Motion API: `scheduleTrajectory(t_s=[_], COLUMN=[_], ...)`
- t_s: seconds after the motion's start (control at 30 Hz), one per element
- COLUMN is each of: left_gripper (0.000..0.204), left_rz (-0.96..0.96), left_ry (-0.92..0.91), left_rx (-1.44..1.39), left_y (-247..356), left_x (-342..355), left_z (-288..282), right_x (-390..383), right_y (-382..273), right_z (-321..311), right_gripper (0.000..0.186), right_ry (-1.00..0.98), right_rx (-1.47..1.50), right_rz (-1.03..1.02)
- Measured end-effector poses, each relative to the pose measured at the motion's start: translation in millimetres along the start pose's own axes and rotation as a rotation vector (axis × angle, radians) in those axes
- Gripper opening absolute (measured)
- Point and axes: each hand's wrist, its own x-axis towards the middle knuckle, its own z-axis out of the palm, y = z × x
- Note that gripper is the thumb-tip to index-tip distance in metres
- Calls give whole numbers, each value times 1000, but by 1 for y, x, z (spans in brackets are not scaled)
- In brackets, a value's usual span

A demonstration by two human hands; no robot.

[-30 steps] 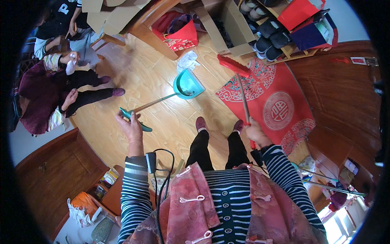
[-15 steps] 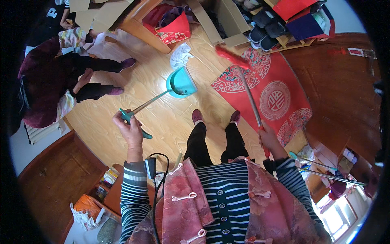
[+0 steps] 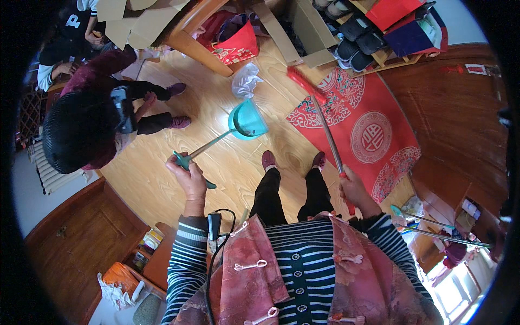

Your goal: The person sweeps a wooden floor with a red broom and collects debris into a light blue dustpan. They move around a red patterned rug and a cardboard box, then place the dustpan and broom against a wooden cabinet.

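- The fingers of the left hand point(image 3: 189, 180) are curled in around the teal grip of a dustpan point(image 3: 246, 120), thumb and fingers closing on it; from here I can't tell how each fingertip presses.
- The fingers of the right hand point(image 3: 355, 187) are wrapped in a fist about the red grip of a broom point(image 3: 328, 129), and the grip's end pokes out below the fist.
- From the left hand the dustpan's thin pole slants away to its teal scoop, which is over the wooden floor point(image 3: 162, 179), forward of the person's shoes point(image 3: 268, 158); some small dark bits lie inside the scoop.
- From the right hand the broom's pole leads up to the red broom head point(image 3: 306, 85), to the right of the scoop and well apart from it. It overlaps the near-door end of a patterned red mat point(image 3: 401, 135) in my sight; whether the bristles touch down, I can't tell.
- Just beyond the scoop sits a crumpled white bag point(image 3: 246, 80).
- Farther out stand a red bag point(image 3: 238, 46), an open cardboard box point(image 3: 314, 32) and, beside the box, a rack of dark shoes point(image 3: 355, 40).
- To the left, a person in a dark purple jacket point(image 3: 103, 76) leans forward, with another person in a black top point(image 3: 65, 46) behind.
- Close to the wearer's pink vest point(image 3: 246, 271), a black cable point(image 3: 208, 292) hangs by the left striped sleeve point(image 3: 187, 260).
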Motion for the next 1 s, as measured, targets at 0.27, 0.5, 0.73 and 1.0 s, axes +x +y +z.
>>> scheduleTrajectory(t_s=[0.27, 0.5, 0.73, 1.0], left_gripper=[39, 37, 35, 34], left_rz=[40, 36, 23, 40], left_ry=[-23, -24, -36, -57], left_rx=[-40, -54, -72, -83], left_y=[1, 0, 1, 4], left_x=[1, 2, 1, -1], left_z=[4, 6, 5, 7], right_x=[108, 20, -23, 32], right_y=[-30, 2, 29, 55], right_z=[67, 26, 4, 64], right_gripper=[51, 61, 48, 27], right_ry=[66, -146, 82, 39], right_rx=[-667, -368, -148, -71], right_rz=[-86, -56, 2, -31])
